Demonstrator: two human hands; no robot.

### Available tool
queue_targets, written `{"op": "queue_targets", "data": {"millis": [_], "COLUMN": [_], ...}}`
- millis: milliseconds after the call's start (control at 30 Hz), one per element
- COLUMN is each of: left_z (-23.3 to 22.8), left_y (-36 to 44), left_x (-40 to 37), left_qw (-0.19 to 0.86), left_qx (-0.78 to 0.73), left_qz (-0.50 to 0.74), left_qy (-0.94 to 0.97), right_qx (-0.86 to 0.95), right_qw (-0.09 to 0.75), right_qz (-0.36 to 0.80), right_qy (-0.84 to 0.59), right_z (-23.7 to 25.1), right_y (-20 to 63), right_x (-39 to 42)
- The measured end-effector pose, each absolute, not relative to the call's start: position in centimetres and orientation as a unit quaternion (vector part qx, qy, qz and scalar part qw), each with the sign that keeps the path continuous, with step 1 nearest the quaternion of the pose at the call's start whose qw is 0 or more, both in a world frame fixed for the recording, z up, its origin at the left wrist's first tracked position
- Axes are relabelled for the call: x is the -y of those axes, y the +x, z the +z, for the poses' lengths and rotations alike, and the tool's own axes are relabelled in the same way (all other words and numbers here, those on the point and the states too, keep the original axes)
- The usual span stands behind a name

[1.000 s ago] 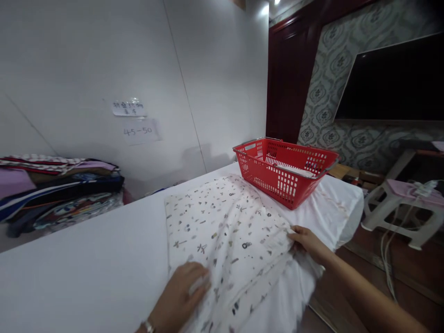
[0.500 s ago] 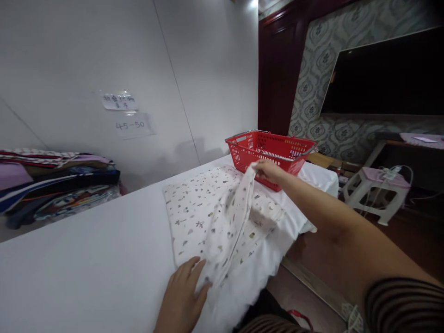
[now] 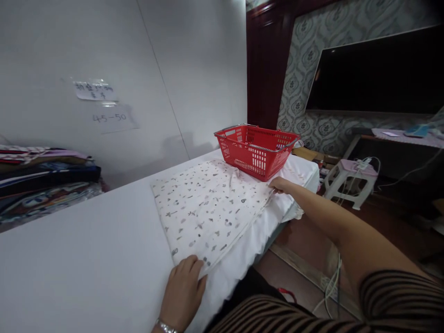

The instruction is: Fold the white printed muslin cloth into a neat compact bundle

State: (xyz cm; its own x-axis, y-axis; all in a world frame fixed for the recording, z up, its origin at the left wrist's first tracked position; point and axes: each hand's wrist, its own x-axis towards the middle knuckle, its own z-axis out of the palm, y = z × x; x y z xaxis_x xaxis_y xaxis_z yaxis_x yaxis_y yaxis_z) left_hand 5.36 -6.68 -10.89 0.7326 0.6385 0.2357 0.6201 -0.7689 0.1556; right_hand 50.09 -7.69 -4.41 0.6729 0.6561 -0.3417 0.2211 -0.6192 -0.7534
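A white cloth (image 3: 208, 208) with small scattered prints lies spread on the white-covered table, mostly flat, with a small wrinkle near its far side. At its near corner, my left hand (image 3: 185, 286) has its fingers over the edge and the thumb beside them, pinching the cloth. Farther off, my right hand (image 3: 280, 185) has its fingers closed on the cloth's right corner by the table edge. Just beyond that hand is a red plastic basket (image 3: 256, 152) with metal handles.
Folded clothes (image 3: 45, 180) are stacked at the left against the white wall. The white table cover (image 3: 86, 259) hangs over the near edge. A pink-topped white stool (image 3: 350, 180) with cables stands on the floor at the right, below a wall-mounted screen (image 3: 374, 74).
My right hand has moved down and outward, bringing the lifted cloth layer flat toward the table's edge. My left hand stays at the near corner. The view has shifted slightly right.
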Motion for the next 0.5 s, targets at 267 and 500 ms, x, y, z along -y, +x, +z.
{"op": "queue_targets", "data": {"millis": [267,500], "left_z": [-10.4,-10.6], "left_y": [4.0,5.7], "left_x": [6.8,6.8], "left_qw": [0.036,0.011], "left_qx": [-0.364,-0.32], "left_qz": [0.115,0.149], "left_qy": [0.924,0.936], "right_qx": [0.304,0.302], "right_qw": [0.3,0.332], "right_qz": [0.286,0.319], "right_qy": [-0.858,-0.835], "right_z": [-2.6,-0.5], "right_y": [50.2,51.2], "right_x": [6.1,6.4]}}
